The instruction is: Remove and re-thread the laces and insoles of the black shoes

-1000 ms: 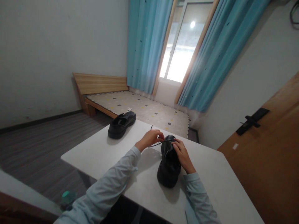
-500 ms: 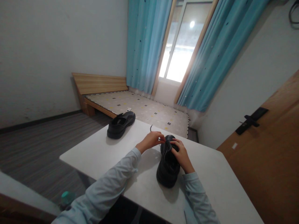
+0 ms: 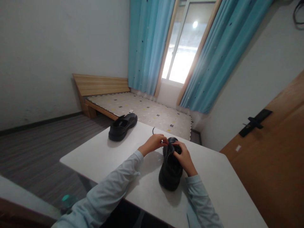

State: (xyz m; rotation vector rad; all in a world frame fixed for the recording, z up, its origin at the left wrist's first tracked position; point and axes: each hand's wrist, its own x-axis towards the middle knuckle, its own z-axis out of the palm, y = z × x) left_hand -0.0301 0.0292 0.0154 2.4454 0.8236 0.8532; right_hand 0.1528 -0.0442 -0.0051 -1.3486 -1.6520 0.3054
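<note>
On the white table [image 3: 218, 177], our black lace-up shoe [image 3: 169, 179] stands heel toward us, between our hands. Our left hand [image 3: 154, 143] seems to pinch its black shoelace [image 3: 153, 130] beside the throat; our right hand [image 3: 185, 158] touches the opening's right edge, but we cannot tell whether its fingers close on anything. We judge we're working the lace; next calls for steadying the shoe while drawing lace through.
</note>
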